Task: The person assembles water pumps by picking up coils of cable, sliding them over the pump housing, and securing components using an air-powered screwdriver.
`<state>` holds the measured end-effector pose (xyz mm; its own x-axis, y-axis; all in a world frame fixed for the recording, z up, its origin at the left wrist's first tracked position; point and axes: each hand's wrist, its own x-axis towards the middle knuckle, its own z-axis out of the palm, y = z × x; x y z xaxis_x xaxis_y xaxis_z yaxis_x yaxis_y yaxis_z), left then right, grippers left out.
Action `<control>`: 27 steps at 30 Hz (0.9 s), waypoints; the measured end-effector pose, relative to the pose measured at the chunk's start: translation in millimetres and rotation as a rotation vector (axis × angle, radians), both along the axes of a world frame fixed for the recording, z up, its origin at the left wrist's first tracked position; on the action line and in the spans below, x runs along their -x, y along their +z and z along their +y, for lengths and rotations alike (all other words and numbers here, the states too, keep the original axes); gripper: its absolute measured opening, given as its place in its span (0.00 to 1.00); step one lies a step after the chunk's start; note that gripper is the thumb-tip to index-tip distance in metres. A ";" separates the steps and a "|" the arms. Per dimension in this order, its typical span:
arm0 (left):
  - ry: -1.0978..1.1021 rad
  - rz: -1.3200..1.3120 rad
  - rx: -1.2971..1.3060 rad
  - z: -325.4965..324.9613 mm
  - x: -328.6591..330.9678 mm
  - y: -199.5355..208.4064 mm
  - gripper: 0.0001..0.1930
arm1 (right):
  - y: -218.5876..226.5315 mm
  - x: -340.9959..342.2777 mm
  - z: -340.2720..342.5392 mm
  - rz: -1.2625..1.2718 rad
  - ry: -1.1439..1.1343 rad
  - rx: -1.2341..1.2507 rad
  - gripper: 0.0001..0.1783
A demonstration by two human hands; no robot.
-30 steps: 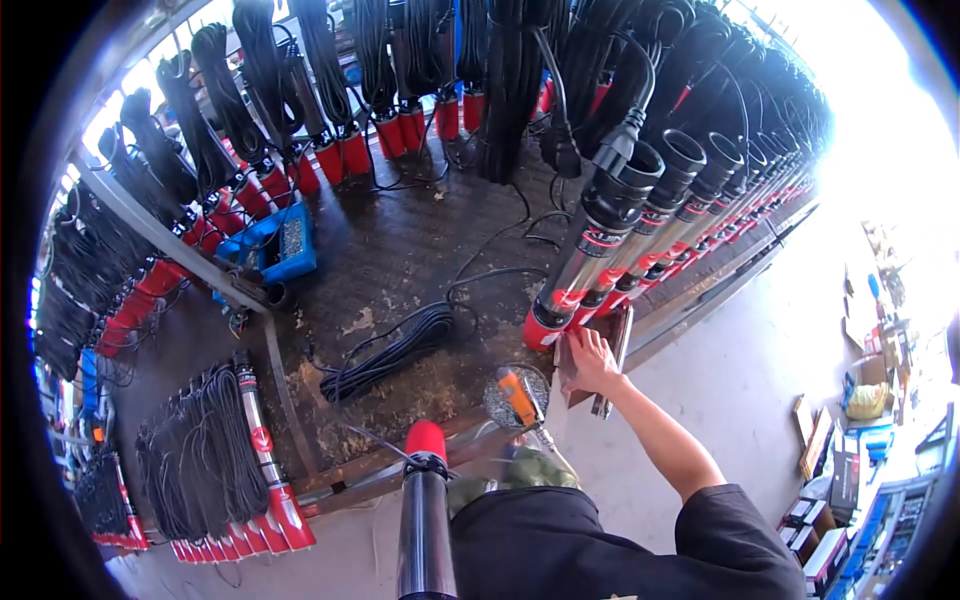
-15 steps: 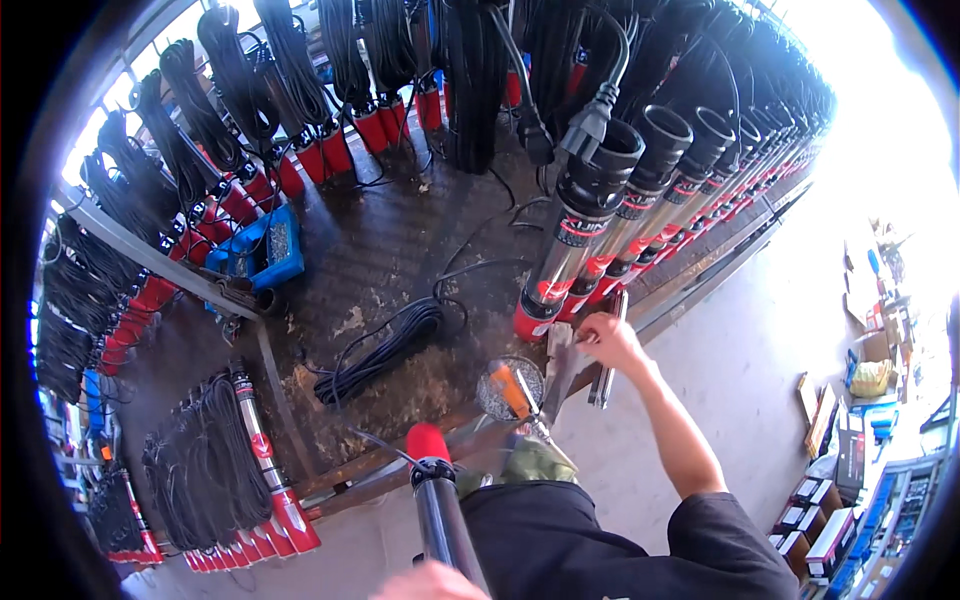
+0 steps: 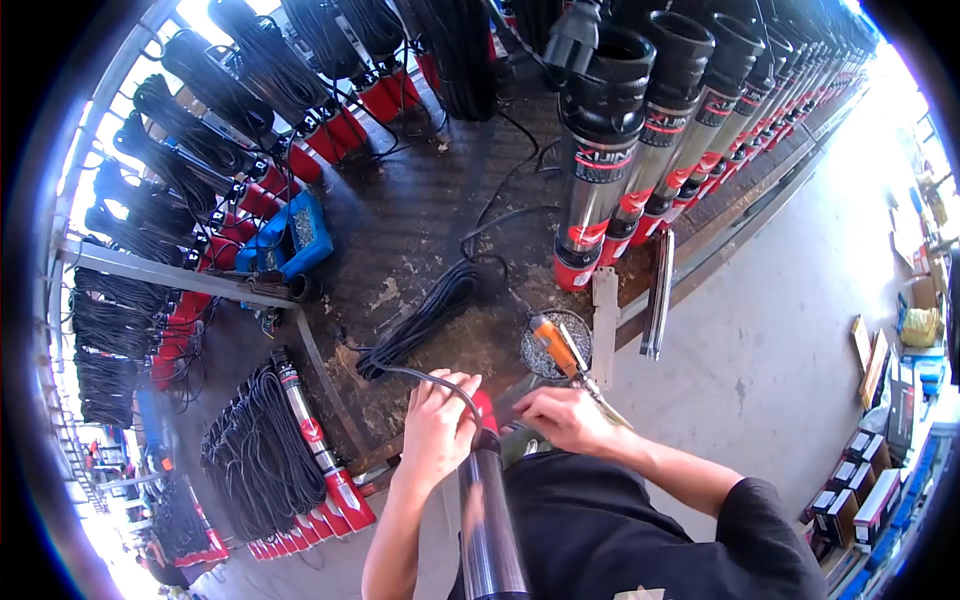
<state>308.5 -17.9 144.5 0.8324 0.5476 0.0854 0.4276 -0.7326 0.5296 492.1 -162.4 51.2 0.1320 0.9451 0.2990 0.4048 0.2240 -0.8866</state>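
Note:
A submersible pump [image 3: 488, 525] with a steel tube and a red end leans against me, its red end upward at the table's front edge. My left hand [image 3: 437, 425] is closed round the side of that red end [image 3: 484, 408]. The pump's black cable [image 3: 440, 376] runs over my left fingers toward a bundled black coil [image 3: 425, 318] on the table. My right hand [image 3: 565, 415] is pinched on a thin, shiny metal strip [image 3: 515, 392], blurred, beside the red end. Just beyond it, an orange screwdriver-like power tool [image 3: 558, 340] rests across a round bowl of small metal parts [image 3: 535, 355].
Steel pumps with red bases [image 3: 600, 190] stand in a row at the right. More pumps with coiled cables line the back and left. A blue bin [image 3: 308, 235] sits on the dark table [image 3: 400, 210]. Metal strips [image 3: 657, 300] overhang the right edge beside a flat pale strip [image 3: 604, 320].
My right hand has left the strips at the table edge and come toward me with a thin strip. My left hand has risen from low on the pump to its red end.

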 end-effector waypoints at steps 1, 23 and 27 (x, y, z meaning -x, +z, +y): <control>-0.005 -0.003 0.050 1.8 6.3 -9.3 0.17 | -12.0 10.9 -1.9 0.080 0.033 0.011 0.05; -0.047 0.144 0.355 -21.3 68.8 -9.3 0.20 | -13.3 30.3 -14.3 0.158 0.237 0.210 0.21; -0.008 0.123 0.328 -27.8 69.3 -5.9 0.22 | -5.1 30.6 -14.8 0.157 0.251 0.261 0.22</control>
<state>239.2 -45.7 138.6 0.8299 0.5226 -0.1955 0.4980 -0.5357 0.6820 461.5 -177.3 46.1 -0.0875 0.9954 0.0391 0.2214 0.0577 -0.9735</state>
